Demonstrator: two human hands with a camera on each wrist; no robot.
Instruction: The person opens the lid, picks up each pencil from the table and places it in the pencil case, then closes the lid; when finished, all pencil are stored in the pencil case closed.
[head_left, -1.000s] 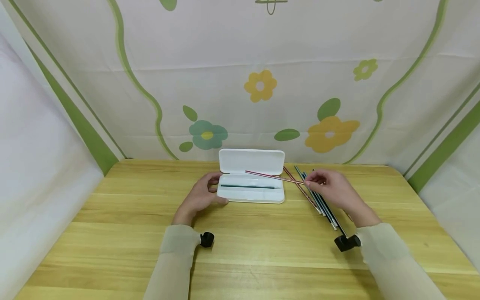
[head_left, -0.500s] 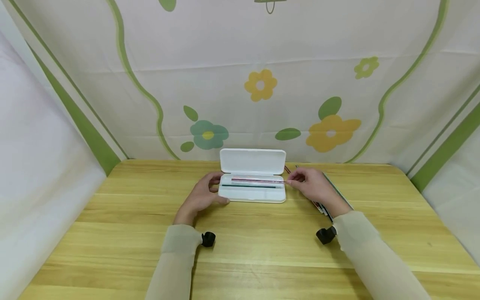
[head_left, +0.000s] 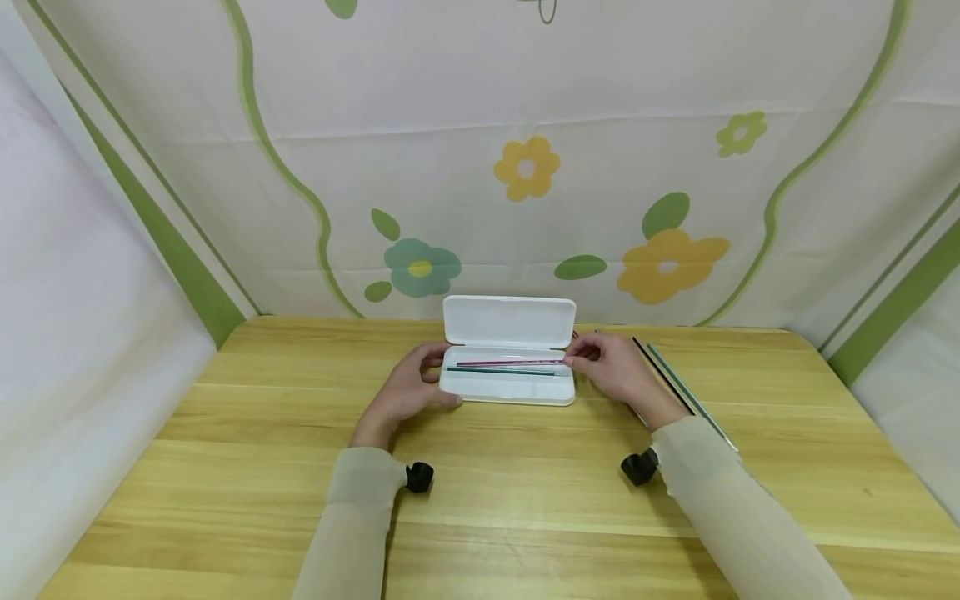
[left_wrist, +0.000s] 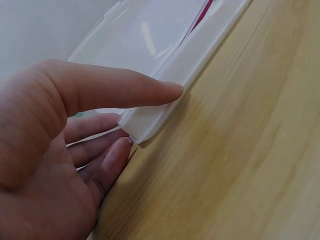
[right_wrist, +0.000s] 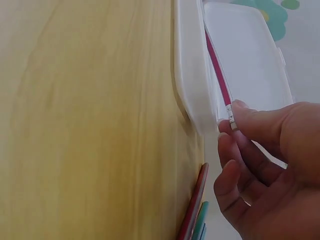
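A white pencil case (head_left: 507,388) stands with its lid (head_left: 510,322) raised at the back. My left hand (head_left: 408,387) holds its left end, the thumb (left_wrist: 145,91) along the front wall and the other fingers at the corner. Inside lies a dark green pencil (head_left: 502,372). My right hand (head_left: 611,367) is at the right end of the case and pinches a red pencil (right_wrist: 219,72) by its eraser end between thumb and forefinger. Most of the red pencil is inside the case, behind the green one.
Right of the case, partly hidden under my right hand and forearm, several pencils lie on the wooden table (head_left: 495,517); a black pencil (head_left: 663,375) and a green pencil (head_left: 690,394) show beyond the arm. A flower-patterned cloth (head_left: 480,217) hangs behind the table.
My right hand has carried the red pencil leftward from over the loose pencils and lowered it into the case. The left hand has kept its place on the case.
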